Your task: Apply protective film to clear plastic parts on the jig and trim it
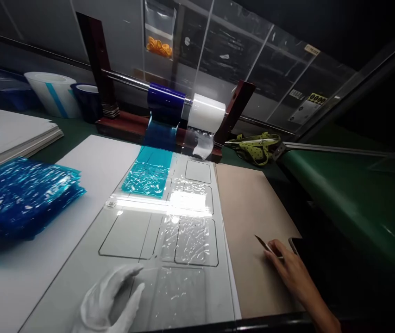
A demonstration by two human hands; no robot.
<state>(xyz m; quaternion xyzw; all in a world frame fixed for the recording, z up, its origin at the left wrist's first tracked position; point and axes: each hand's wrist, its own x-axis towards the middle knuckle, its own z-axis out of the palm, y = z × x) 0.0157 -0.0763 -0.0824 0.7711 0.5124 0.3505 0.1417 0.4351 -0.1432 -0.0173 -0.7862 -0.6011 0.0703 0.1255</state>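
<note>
My left hand (pixel 109 298), in a white glove, is low over a grey board (pixel 68 286) marked with dark rounded outlines. Its thumb and fingers are apart with nothing between them, just left of a clear film piece (pixel 179 296). Another wrinkled clear film piece (pixel 188 240) lies further up the board. My bare right hand (pixel 292 273) pinches a slim craft knife (pixel 262 242), its pointed blade towards the upper left, above a brown board (pixel 253 199). A blue film strip (pixel 148 171) lies across the top of the grey board.
Behind the boards, a wooden stand (pixel 128 121) carries a blue film roll (pixel 166 99) and a clear film roll (pixel 207 113) on a rod. A stack of blue film pieces (pixel 27 194) sits at left. A green spotted pouch (pixel 258 148) lies at the back right.
</note>
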